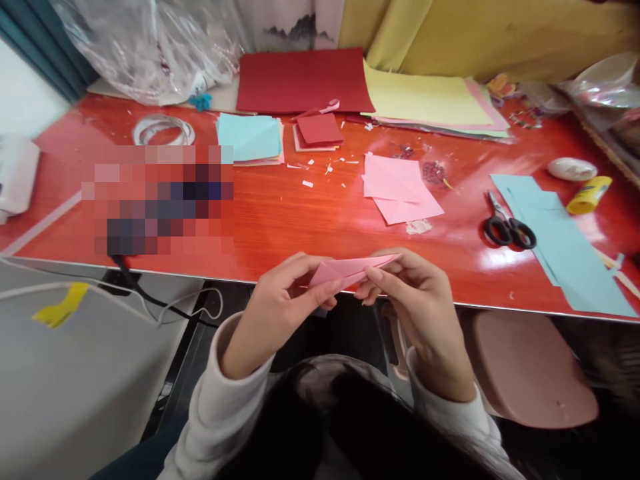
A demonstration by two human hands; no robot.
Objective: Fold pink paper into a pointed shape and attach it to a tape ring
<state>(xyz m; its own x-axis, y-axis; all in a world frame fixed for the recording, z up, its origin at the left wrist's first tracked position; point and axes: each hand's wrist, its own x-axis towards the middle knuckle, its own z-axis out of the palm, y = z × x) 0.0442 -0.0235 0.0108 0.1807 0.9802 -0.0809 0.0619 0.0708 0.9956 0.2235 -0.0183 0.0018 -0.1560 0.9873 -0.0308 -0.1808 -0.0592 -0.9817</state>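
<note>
A folded pink paper [345,268] is held between both hands just over the front edge of the red table [280,233]. My left hand [287,300] pinches its left end, thumb on the near side. On the right end, my right hand [415,293] grips the paper between thumb and fingers. Beyond them lie flat pink sheets [400,183], overlapping one another. Black-handled scissors [507,223] rest partly on long light-blue paper strips [565,240] at the right.
Blue squares [249,137], small red squares [320,130], a large red sheet [305,80] and yellow sheets [430,100] lie at the back. White scraps dot the middle. A yellow tube [590,195] is at right. A pink chair [535,367] stands below the edge.
</note>
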